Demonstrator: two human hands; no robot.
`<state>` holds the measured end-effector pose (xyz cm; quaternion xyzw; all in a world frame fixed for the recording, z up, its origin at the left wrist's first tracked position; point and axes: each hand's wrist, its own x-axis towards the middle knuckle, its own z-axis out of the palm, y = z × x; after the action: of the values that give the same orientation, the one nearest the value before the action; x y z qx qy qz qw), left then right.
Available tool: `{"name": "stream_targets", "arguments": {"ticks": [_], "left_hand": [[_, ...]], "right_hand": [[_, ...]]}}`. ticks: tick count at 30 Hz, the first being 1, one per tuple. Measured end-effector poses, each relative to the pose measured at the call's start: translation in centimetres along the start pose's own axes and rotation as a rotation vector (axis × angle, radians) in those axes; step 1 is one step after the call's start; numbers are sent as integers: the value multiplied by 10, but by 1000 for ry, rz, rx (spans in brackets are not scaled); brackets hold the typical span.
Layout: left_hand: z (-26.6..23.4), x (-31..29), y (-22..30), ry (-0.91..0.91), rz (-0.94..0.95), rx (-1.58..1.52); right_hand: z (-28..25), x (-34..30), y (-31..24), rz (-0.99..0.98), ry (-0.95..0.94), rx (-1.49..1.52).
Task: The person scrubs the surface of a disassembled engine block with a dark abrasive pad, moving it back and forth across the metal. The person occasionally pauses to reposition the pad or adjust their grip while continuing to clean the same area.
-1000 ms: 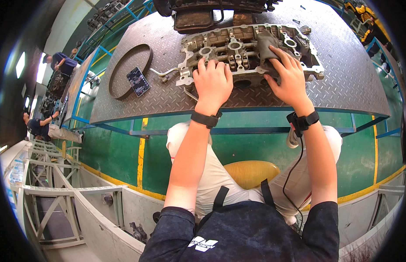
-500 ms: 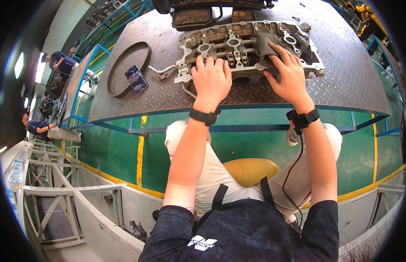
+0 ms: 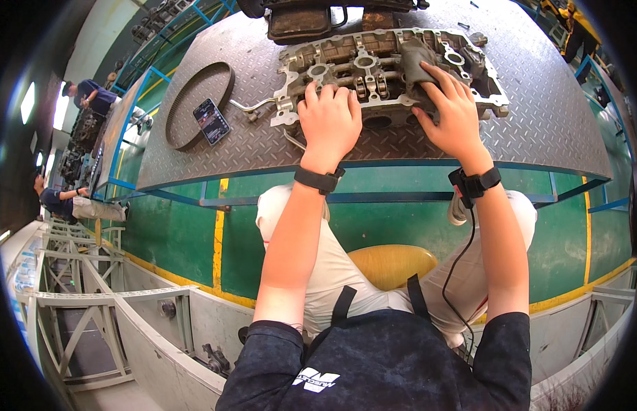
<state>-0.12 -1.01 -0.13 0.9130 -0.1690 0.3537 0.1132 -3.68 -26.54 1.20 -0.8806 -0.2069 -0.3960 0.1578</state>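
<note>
Seated at a workbench with a tread-plate top (image 3: 537, 103), facing a grimy metal cylinder head (image 3: 376, 85), laid lengthwise from left to right across the middle of the plate. Grasping a crumpled grey rag (image 3: 413, 61) in the right hand (image 3: 457, 127), between fingers and thumb, against the right half of the cylinder head. Laying the left hand (image 3: 330, 123) over the near side of the casting, farther left, with bent fingers past the rim. Cannot tell between clasping and merely resting there (too little to see of the fingertips).

Wearing a black wristband (image 3: 318, 179) on the left and a bulkier black strap (image 3: 480, 183) on the right, trailing a dark cable (image 3: 462, 253) toward the lap. Sitting on a yellow stool (image 3: 392, 266), above a green floor (image 3: 373, 229).

Visible left of the cylinder head: a bent metal pipe (image 3: 253, 105) near its end, then a smartphone (image 3: 211, 122) with a lit screen, just beside a looped dark belt (image 3: 230, 79). Visible beyond the far edge: a dark engine assembly (image 3: 298, 25). Visible farther off at left: two co-workers in dark tops, near another bench.
</note>
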Motion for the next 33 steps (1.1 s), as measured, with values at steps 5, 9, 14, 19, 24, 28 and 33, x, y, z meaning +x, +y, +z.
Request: {"name": "stream_targets", "arguments": {"ticks": [5, 9, 14, 19, 24, 28, 33], "left_hand": [[-2, 1, 2, -15, -18, -12], [-9, 7, -3, -14, -99, -202], [-17, 16, -21, 29, -369, -713], [-13, 15, -27, 43, -414, -819], [-14, 15, -25, 39, -429, -869], [-18, 16, -22, 49, -412, -895], [-23, 17, -18, 3, -405, -849]], "right_hand": [[0, 0, 0, -2, 4, 1], [1, 0, 0, 1, 5, 3], [2, -1, 1, -3, 9, 6], [2, -1, 2, -6, 14, -1], [3, -2, 2, 2, 4, -5], [4, -2, 2, 3, 6, -4], [4, -2, 3, -1, 6, -10]]}}
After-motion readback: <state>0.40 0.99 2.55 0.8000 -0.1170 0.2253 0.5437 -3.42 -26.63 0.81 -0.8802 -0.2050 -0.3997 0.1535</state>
